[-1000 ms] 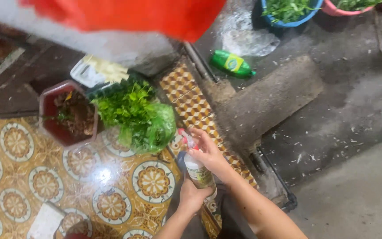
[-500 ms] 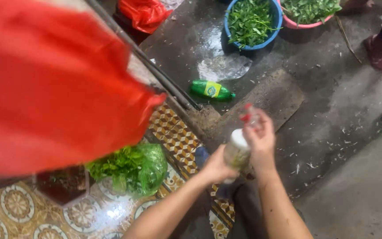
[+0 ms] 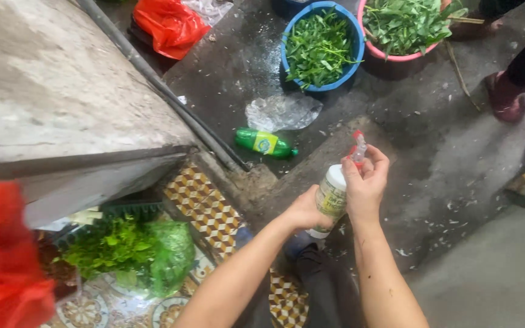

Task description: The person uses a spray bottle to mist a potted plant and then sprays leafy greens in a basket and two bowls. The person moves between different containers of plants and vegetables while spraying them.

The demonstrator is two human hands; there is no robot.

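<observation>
Currently we hold one white spray bottle [image 3: 332, 197], greenish label, above the dark pavement: left hand [image 3: 304, 212] wrapped around its body, right hand [image 3: 366, 185] seemingly pinching the red-and-clear nozzle [image 3: 357, 147].

A white spray bottle [image 3: 330, 197] with a pale yellow-green label sits upright between both hands. A green bottle [image 3: 264, 143] with a yellow-blue label lies on the wet ground, just below a crumpled clear plastic bag [image 3: 282, 112].
</observation>
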